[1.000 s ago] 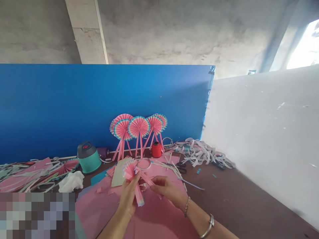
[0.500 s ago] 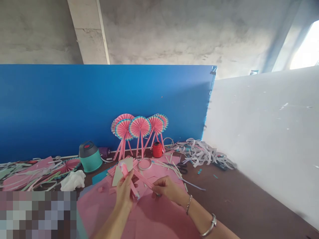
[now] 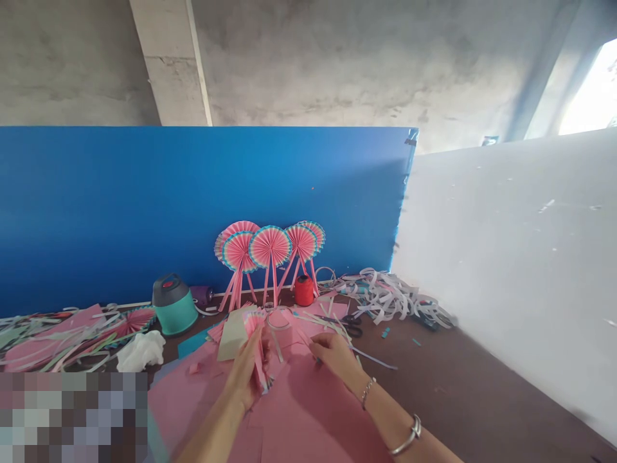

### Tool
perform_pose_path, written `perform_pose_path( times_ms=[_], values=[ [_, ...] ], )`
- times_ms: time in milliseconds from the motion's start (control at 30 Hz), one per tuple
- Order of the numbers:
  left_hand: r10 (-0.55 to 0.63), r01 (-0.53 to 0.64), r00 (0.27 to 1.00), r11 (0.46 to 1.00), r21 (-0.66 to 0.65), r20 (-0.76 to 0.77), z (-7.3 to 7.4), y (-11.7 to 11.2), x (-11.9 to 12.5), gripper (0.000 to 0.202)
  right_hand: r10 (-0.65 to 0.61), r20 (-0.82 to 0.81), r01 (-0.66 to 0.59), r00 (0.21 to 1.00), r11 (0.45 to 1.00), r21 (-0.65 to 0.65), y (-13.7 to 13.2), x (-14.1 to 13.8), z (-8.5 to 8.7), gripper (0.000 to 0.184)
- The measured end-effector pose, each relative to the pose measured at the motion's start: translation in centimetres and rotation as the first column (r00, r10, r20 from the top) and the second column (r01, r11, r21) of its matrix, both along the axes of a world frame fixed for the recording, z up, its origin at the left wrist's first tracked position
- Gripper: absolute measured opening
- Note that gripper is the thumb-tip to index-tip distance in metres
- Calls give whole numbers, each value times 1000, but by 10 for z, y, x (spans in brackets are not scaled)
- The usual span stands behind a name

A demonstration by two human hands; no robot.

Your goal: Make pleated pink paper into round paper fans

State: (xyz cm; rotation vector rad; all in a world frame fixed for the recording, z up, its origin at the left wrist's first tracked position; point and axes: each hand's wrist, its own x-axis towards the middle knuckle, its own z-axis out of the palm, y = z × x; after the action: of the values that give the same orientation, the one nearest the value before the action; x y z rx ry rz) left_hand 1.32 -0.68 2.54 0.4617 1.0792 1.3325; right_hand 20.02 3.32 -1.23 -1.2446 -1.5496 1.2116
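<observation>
Left hand (image 3: 243, 370) clamps pleated pink paper fan (image 3: 254, 323) upright above pink paper sheet (image 3: 308, 411); right hand (image 3: 333, 357) apart, nearby, grip unclear. Hard squeeze could crush pleats; loose paper strips (image 3: 328, 328) could snag fan; scissors (image 3: 353, 331) lie beyond.

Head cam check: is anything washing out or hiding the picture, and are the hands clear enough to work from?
Head view: a pixelated block hides the lower-left corner; the window is blown out by glare; the left hand, right hand and pleated pink paper stay visible and evenly lit, though small.
</observation>
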Motion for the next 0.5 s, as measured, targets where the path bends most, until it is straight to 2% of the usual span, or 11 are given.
perform_pose_path(
  times_ms=[67, 133, 200, 267, 333, 400, 500],
  values=[
    [-164, 157, 981, 985, 67, 107, 3, -4, 1, 35, -55, 149, 51, 987, 998, 32, -3, 0, 0, 26],
    [-296, 271, 935, 951, 147, 197, 4, -7, 0, 33, -76, 349, 51, 934, 995, 82, -8, -1, 3, 36],
    [-388, 346, 885, 918, 196, 256, 4, -9, 0, 31, -93, 509, 21, 856, 989, 147, -13, -1, 6, 36],
    [-428, 377, 856, 901, 216, 291, 3, -11, 1, 28, -152, 596, 1, 788, 969, 247, -17, -1, 10, 35],
    [-431, 379, 852, 900, 216, 297, 1, -13, 3, 26, -232, 595, 8, 769, 935, 353, -19, -2, 13, 35],
    [-439, 397, 858, 896, 198, 268, -1, -15, 6, 22, -265, 498, 28, 826, 901, 434, -19, -3, 16, 32],
    [-479, 446, 855, 875, 188, 197, -4, -18, 11, 19, -131, 220, 19, 967, 893, 450, -20, -7, 21, 21]
  ],
)
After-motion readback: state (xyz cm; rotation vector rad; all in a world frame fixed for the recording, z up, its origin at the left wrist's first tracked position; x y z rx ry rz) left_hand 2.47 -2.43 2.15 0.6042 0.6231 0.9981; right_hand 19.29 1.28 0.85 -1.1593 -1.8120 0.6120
